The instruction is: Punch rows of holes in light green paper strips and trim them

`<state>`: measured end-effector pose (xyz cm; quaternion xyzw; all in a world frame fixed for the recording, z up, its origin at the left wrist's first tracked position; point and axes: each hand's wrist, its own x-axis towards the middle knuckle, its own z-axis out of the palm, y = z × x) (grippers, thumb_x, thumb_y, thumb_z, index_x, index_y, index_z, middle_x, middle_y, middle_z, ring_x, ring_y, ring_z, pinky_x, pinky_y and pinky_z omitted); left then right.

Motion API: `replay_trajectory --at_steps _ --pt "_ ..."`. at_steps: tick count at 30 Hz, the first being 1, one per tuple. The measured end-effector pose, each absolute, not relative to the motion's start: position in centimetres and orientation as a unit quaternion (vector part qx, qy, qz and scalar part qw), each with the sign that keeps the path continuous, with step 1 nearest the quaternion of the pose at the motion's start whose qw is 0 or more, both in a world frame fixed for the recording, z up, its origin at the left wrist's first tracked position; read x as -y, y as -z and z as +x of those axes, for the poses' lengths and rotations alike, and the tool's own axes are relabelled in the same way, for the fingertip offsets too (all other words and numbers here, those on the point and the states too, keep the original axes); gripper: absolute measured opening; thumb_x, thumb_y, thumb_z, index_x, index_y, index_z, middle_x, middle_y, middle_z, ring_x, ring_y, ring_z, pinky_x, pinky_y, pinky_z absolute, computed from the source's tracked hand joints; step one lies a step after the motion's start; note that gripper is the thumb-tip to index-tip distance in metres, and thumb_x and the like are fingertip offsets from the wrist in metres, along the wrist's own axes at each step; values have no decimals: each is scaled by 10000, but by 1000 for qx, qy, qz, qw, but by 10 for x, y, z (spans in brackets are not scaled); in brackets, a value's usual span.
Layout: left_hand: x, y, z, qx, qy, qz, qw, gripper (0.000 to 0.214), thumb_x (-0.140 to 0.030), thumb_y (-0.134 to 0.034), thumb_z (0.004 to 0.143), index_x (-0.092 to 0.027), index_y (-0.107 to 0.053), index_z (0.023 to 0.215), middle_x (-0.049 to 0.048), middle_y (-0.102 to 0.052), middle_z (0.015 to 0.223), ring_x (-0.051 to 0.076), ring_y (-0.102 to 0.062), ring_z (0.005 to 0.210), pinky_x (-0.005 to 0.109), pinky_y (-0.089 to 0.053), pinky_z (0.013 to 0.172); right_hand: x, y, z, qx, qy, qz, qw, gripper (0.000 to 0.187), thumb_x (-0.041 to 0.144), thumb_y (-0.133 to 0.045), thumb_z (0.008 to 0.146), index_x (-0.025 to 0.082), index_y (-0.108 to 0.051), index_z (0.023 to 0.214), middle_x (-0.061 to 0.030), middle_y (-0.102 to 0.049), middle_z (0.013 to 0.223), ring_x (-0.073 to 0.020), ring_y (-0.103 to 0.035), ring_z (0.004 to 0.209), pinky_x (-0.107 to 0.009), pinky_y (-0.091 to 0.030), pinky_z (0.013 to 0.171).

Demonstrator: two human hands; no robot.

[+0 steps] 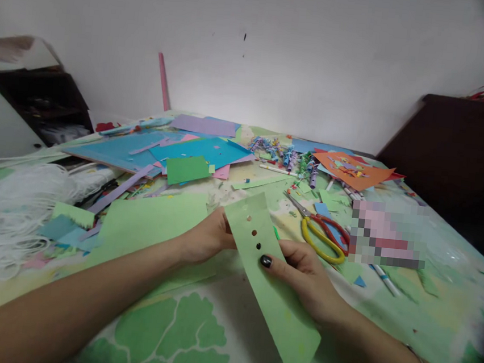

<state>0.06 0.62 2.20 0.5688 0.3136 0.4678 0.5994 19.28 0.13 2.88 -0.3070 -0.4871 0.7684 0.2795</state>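
While the right hand (pixel 305 276) is pinching a light green paper strip (pixel 271 298) between its thumb on the front face and its fingers behind, the left hand (pixel 206 235) is meeting the strip's left side near the far end; its fingertips are hiding behind the paper, so I cannot tell how closely they are gripping. The strip is slanting above the tabletop (pixel 437 326) toward the near edge, showing three small round spots (pixel 254 233) in a row. Under the left forearm (pixel 130 270), a larger light green sheet (pixel 153 213) is lying flat. Red-and-yellow-handled scissors (pixel 312 217) are resting to the strip's right, pointing toward the far edge. White cord (pixel 8 210) is lying heaped toward the left edge, and an orange sheet (pixel 379 175) is carrying paper scraps (pixel 346 165) near the far right corner.
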Motion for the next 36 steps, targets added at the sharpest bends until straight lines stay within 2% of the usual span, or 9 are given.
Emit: replay_trajectory --at_steps 5,16,25,30,36 --pt "-5 -26 -1 -303 -473 588 582 175 -252 -809 675 -210 -752 834 3 -747 779 141 -671 689 243 -526 668 -2 -27 194 489 -760 -313 291 264 378 -774 706 131 -703 765 5 -630 591 -46 -537 455 -122 -389 414" --pt "-2 -27 3 -295 -469 617 559 146 -319 -755 748 -224 -753 860 19 -748 793 171 -685 736 289 -535 698 -1 -29 192 473 -772 -301 299 244 353 -781 704 127 -703 749 12 -634 584 -38 -539 452 -116 -387 414" --pt "-4 -25 3 -318 -503 621 511 176 -321 -780 713 -211 -737 844 7 -736 724 151 -682 658 267 -549 646 -2 -30 192 446 -786 -309 297 268 354 -801 667 122 -700 757 -5 -660 591 -57 -568 440 -128 -415 411" --pt "-4 -24 5 -330 -531 647 437 165 -329 -770 718 -194 -729 802 12 -711 670 148 -655 602 271 -540 610 -2 -28 193 453 -782 -308 298 272 364 -787 683 121 -698 766 -12 -665 601 -61 -573 444 -136 -418 415" --pt "-3 -19 3 -346 -569 685 296 161 -211 -778 688 -215 -746 845 31 -704 790 154 -611 725 283 -507 729 -4 -28 191 445 -785 -312 296 284 365 -792 674 118 -703 780 -8 -658 576 -61 -564 426 -135 -400 399"
